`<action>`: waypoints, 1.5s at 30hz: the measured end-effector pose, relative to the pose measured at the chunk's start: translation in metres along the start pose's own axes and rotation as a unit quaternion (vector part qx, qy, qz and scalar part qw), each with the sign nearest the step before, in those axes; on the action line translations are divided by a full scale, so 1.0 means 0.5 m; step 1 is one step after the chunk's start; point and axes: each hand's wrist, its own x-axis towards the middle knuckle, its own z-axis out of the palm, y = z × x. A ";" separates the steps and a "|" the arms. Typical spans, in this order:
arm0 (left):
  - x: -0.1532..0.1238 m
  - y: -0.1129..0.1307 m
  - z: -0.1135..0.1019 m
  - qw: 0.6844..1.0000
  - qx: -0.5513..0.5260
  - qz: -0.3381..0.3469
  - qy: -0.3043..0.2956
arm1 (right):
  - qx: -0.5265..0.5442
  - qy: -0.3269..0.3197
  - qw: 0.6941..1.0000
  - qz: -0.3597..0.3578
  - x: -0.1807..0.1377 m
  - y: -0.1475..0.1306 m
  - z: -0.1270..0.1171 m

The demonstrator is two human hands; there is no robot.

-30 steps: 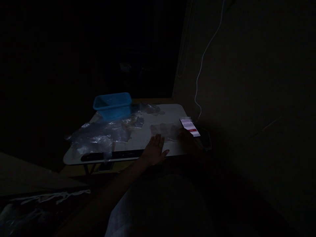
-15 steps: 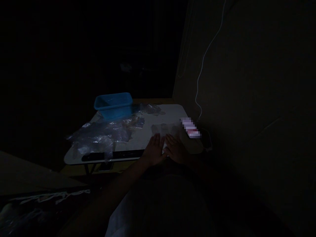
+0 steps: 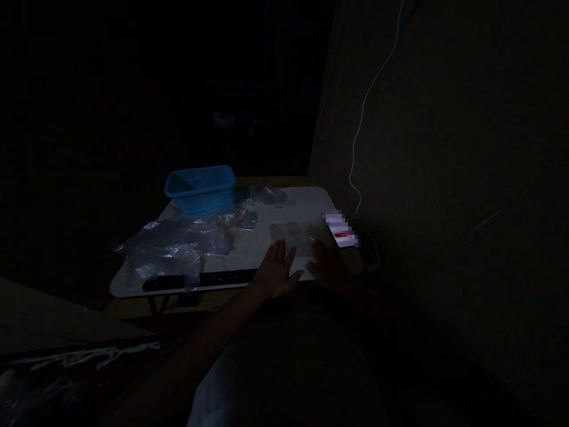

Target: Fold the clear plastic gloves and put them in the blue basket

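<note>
The scene is very dark. My left hand (image 3: 276, 270) lies flat with fingers spread on the near edge of a small white table (image 3: 253, 246). Beside it, my right hand (image 3: 328, 267) also rests flat on the table, darker and partly in shadow. Just beyond both hands lies a clear plastic bag (image 3: 296, 232), near the fingertips; whether they touch it I cannot tell. A lit phone (image 3: 341, 229) lies at the table's right edge, close to my right hand.
A blue plastic tub (image 3: 200, 185) stands at the table's far left corner. Crumpled clear plastic bags (image 3: 178, 244) cover the left half. A white cable (image 3: 362, 112) hangs down the wall on the right. White cord (image 3: 84, 354) lies lower left.
My right hand slid left from by the phone to touch my left hand, then moved a little back to the right. The left hand stayed flat in place.
</note>
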 end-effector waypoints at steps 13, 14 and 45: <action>0.004 -0.005 0.009 1.000 0.010 0.015 0.008 | 0.018 -0.059 0.997 -0.044 0.073 -0.031 -0.021; 0.004 -0.005 0.009 1.000 0.012 0.014 0.006 | 0.016 -0.060 0.997 -0.042 0.074 -0.030 -0.017; -0.058 -0.090 0.002 0.999 0.034 0.042 -0.001 | 0.050 -0.061 0.996 -0.034 0.069 -0.041 -0.027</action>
